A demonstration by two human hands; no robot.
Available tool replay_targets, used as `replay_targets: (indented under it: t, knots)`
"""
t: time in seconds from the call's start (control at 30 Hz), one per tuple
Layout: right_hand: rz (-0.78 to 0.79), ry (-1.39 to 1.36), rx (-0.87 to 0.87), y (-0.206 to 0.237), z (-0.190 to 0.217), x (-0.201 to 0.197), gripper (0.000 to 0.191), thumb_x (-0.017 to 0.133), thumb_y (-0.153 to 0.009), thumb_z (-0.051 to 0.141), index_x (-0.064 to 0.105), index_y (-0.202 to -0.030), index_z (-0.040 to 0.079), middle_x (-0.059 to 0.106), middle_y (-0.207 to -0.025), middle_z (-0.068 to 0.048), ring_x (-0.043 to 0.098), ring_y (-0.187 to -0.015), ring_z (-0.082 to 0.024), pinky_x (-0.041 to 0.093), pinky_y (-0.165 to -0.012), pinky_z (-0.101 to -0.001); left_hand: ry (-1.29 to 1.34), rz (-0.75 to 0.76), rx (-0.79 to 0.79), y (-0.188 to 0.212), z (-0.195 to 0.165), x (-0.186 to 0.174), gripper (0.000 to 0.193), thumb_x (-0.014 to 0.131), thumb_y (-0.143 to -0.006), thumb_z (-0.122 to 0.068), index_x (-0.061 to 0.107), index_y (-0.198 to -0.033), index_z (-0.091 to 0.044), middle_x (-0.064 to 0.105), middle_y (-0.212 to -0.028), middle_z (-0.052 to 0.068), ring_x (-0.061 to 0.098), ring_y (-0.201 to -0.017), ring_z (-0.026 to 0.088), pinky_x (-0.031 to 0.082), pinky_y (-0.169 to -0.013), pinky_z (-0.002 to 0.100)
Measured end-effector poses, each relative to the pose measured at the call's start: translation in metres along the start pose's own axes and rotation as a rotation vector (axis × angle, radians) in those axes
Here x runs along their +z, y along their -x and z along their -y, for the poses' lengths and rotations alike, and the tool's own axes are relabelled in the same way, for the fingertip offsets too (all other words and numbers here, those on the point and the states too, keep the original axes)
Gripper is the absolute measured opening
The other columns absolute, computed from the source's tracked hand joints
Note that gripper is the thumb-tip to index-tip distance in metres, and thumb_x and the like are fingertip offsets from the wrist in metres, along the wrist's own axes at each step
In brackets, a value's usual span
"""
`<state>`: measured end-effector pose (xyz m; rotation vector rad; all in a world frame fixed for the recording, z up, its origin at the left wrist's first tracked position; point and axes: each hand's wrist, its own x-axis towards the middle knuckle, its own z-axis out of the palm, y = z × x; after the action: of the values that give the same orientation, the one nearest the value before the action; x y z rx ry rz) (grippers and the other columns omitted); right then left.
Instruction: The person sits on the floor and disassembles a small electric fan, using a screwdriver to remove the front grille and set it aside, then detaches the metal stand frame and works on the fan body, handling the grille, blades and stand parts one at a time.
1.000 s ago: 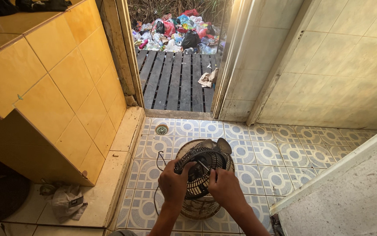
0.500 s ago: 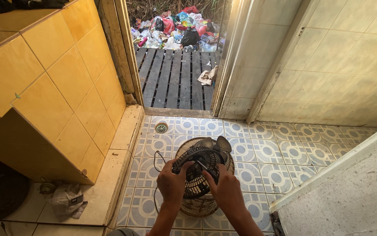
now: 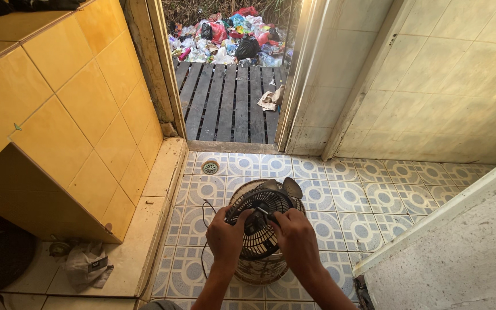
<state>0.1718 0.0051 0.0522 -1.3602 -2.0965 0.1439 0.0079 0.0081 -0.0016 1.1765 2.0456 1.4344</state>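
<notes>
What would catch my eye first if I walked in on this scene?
Probably the two hands, left hand and right hand, gripping a round black fan grille over the patterned tile floor at bottom centre. Next, the heap of colourful rubbish beyond the dark wooden slat deck at the top, and the yellow tiled wall on the left.

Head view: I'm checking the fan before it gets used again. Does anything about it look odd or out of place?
Yes. The black wire fan grille is off its fan, lying tilted on a round woven basket, held by the left hand and right hand. Grey fan blades poke out behind it.
</notes>
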Motion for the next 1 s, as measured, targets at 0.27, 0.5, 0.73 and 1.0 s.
replay_targets:
  t: [0.27,0.5,0.73,1.0]
  knots:
    - [0.239,-0.094,0.367,0.0,0.005,-0.007,0.041,0.056,-0.104,0.029,0.063,-0.076,-0.001,0.064,-0.063,-0.02,0.067,-0.059,-0.036,0.053,-0.06,-0.045,-0.022,-0.03,0.057,0.004,-0.013,-0.002,0.05,0.081,-0.081,-0.047,0.075,-0.105,-0.004,0.079,-0.077,0.009,0.078,-0.065,0.02,0.059,-0.059,0.033]
    - [-0.077,-0.115,0.1,0.019,0.007,-0.013,0.024,0.068,-0.091,0.02,0.072,-0.093,-0.003,0.068,-0.076,-0.016,0.068,-0.065,-0.034,0.053,-0.06,-0.0445,-0.007,-0.064,0.111,0.015,-0.018,-0.007,0.049,0.082,-0.08,-0.045,0.074,-0.104,-0.003,0.078,-0.077,0.01,0.078,-0.063,0.02,0.059,-0.055,0.034]
    - [-0.123,-0.31,0.153,0.021,0.007,-0.017,0.027,0.072,-0.087,0.016,0.071,-0.105,-0.004,0.07,-0.091,-0.016,0.074,-0.075,-0.027,0.058,-0.061,-0.037,0.02,-0.041,0.065,0.018,-0.017,-0.01,0.047,0.08,-0.082,-0.043,0.074,-0.105,-0.003,0.079,-0.078,0.01,0.079,-0.065,0.02,0.059,-0.057,0.033]
    - [0.091,-0.15,0.415,0.02,0.002,-0.005,0.044,0.059,-0.102,0.033,0.073,-0.08,-0.002,0.068,-0.061,-0.017,0.068,-0.054,-0.031,0.052,-0.054,-0.0405,0.021,-0.082,0.106,0.017,-0.017,-0.008,0.042,0.079,-0.083,-0.039,0.073,-0.105,-0.003,0.078,-0.078,0.009,0.078,-0.065,0.019,0.059,-0.055,0.034]
